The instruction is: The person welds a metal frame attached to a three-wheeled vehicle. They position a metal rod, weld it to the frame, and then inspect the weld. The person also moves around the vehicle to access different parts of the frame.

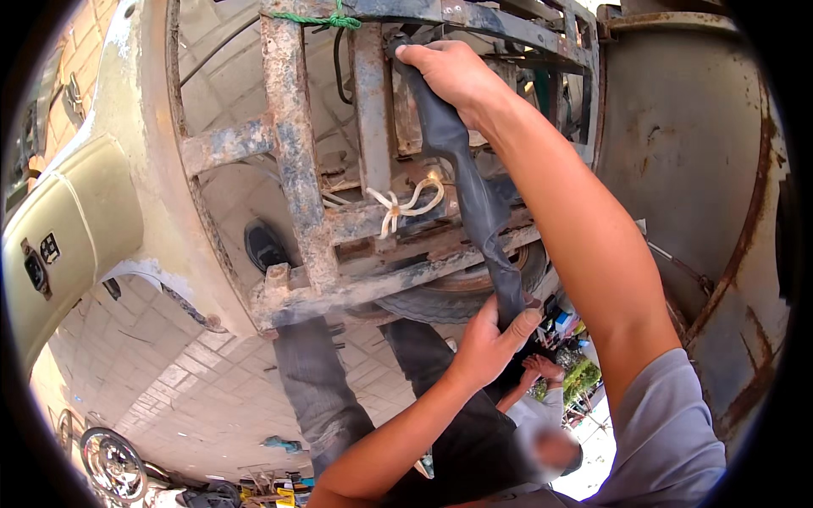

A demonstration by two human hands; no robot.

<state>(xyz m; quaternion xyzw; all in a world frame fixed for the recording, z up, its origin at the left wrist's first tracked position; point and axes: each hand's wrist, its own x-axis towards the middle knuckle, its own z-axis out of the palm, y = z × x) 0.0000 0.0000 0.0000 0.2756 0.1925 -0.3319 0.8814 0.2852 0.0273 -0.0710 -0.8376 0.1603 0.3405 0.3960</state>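
Rubber strip [474,195] stretched against rusty frame [296,169]; right hand [453,72] clenched atop, left hand [487,339] clenched below; keep tension even.

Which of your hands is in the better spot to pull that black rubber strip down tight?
Probably the left hand: it grips the rubber strip at its lower end. The right hand pins the top against the rusty frame.
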